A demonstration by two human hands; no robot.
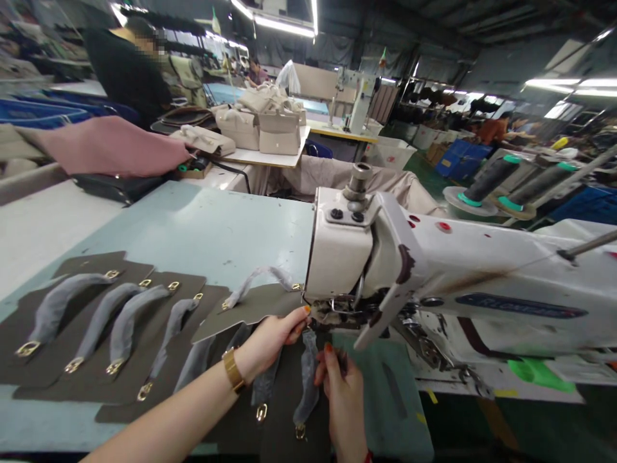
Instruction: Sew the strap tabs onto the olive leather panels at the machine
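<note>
A dark olive-grey bag panel (250, 307) lies partly under the head of a sewing machine (344, 257). Its carrying handle (258, 278), wrapped in clear film, arches up between gold buckles. My left hand (282, 331) is closed at this panel's near edge, fingertips close to the needle area. Lower right, my right hand (341, 379) is pinched closed beside another film-wrapped handle (307, 379); what lies between its fingers, if anything, is hidden. That handle rests on a further dark panel (279, 440) with a gold buckle (299, 431) at its lower end.
Several overlapping panels with wrapped handles (139, 321) spread leftward across the pale blue table (226, 225). Thread cones (491, 180) stand behind the machine at right. Beige bags (279, 132) sit on a far table. At upper left a person in dark clothing (125, 74) is present.
</note>
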